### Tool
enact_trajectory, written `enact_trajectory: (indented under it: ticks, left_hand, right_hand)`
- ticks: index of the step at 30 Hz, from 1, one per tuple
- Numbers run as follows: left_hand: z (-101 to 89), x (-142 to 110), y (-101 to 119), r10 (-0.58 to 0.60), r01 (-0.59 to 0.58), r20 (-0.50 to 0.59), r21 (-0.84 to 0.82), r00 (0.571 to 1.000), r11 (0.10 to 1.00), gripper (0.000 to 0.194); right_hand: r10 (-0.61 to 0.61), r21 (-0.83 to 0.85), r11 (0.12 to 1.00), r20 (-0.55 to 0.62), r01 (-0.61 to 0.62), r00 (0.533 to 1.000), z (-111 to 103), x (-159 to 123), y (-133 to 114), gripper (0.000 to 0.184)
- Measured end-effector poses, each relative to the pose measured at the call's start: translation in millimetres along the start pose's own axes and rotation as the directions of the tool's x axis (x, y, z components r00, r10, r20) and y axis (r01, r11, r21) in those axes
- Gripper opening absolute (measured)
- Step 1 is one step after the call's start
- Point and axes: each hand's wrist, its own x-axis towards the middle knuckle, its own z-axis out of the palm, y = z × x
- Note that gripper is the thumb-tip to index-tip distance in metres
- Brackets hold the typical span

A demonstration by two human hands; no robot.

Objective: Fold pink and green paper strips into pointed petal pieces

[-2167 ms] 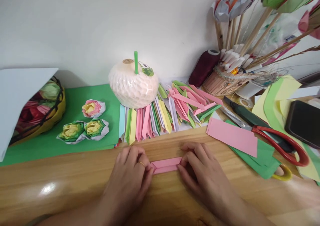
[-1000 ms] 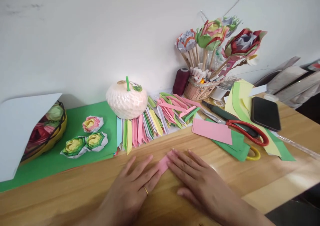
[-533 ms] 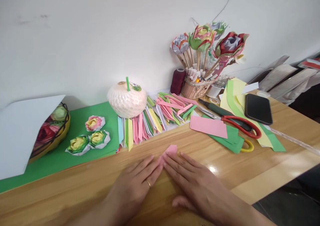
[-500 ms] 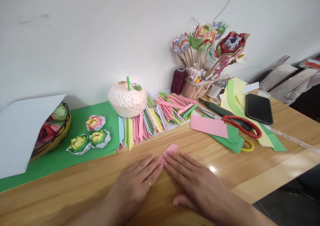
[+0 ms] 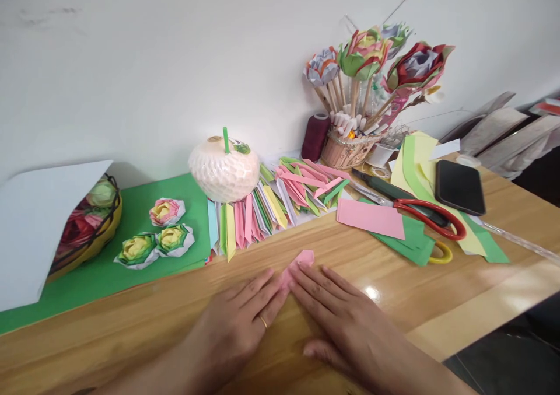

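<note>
A small folded piece of pink paper [image 5: 304, 259] lies on the wooden table in front of me, its far corners angled. My left hand [image 5: 245, 316] rests flat, a gold ring on one finger, with its fingertips on the paper's left side. From the right, my right hand [image 5: 339, 310] presses its outstretched fingers on the same paper, thumb apart. Both hands cover the near part of the paper. Beyond them lie rows and a heap of folded paper strips [image 5: 301, 185] in pink, green, yellow and white.
Right of the strips are pink paper rectangles [image 5: 371, 218], red-handled scissors [image 5: 452, 230] and a phone [image 5: 460, 186]. A white textured fruit-shaped object [image 5: 224, 170] stands behind. Paper flowers [image 5: 175, 240] sit on green sheets [image 5: 144, 193] at left. A basket of stemmed flowers [image 5: 350, 150] stands by the wall.
The view has shifted slightly. Both hands keep nearly the same flat pose on the pink paper, with only a very small shift of the fingers.
</note>
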Motion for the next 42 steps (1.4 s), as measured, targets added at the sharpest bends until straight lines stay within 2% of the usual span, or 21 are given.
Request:
enact_trajectory:
  ticks: [5,11,14,20,22,25,27,30,33,36,39,42]
  left_hand:
    - [-2.8,2,0,0.006,-0.006,-0.01,0.045,1.0,0.999,0.043]
    - [-2.1,3,-2,0.025,-0.024,-0.044,0.027,0.999,0.999,0.043]
    - [-0.5,1,-2,0.017,-0.017,-0.049,-0.009,0.999,1.0,0.041]
    - [11.3,-7,1,-0.043,0.038,-0.054,-0.101,0.998,0.994,0.042]
    - [12.7,-8,-1,-0.054,0.044,-0.079,-0.123,0.995,0.991,0.041]
    - [7.4,-5,-4,-0.035,0.019,-0.11,-0.145,0.993,0.989,0.039]
    - [0.7,-1,-4,-0.031,0.006,-0.153,-0.161,0.988,0.987,0.036]
    - [-7.9,4,-1,-0.094,0.048,-0.214,-0.21,0.972,0.976,0.028]
    - [-11.1,8,3,-0.148,0.091,-0.193,-0.276,0.97,0.957,0.023]
    - [-10.3,12,4,-0.177,0.128,-0.155,-0.281,0.972,0.951,0.02]
    - [-8.7,16,5,-0.245,0.199,-0.138,-0.279,0.96,0.939,0.018]
    - [-7.4,18,6,-0.348,0.276,-0.156,-0.355,0.924,0.893,0.021]
  right_hand:
    - [0.024,-0.025,0.999,-0.013,-0.025,1.0,1,0,2,0.06]
    - [0.054,0.031,0.998,0.005,-0.054,0.999,0,-3,16,0.052]
    - [0.085,0.042,0.995,0.018,-0.085,0.996,0,-6,23,0.049]
    - [0.05,0.029,0.998,0.048,-0.052,0.998,-3,-10,28,0.049]
    - [0.048,0.008,0.999,-0.033,-0.048,0.998,-3,-10,27,0.045]
    - [0.054,-0.008,0.998,-0.231,-0.058,0.972,-2,-5,22,0.033]
    - [0.04,0.023,0.999,-0.291,-0.035,0.956,-1,2,17,0.026]
    - [-0.028,0.047,0.998,-0.249,0.041,0.968,-1,15,11,0.021]
    - [-0.113,-0.008,0.994,-0.17,0.113,0.979,-5,23,11,0.027]
    - [-0.172,-0.083,0.983,-0.154,0.161,0.973,-8,28,13,0.026]
    - [-0.165,-0.071,0.985,-0.169,0.155,0.972,-7,30,15,0.027]
    - [-0.144,-0.025,0.99,-0.182,0.142,0.973,-3,32,18,0.026]
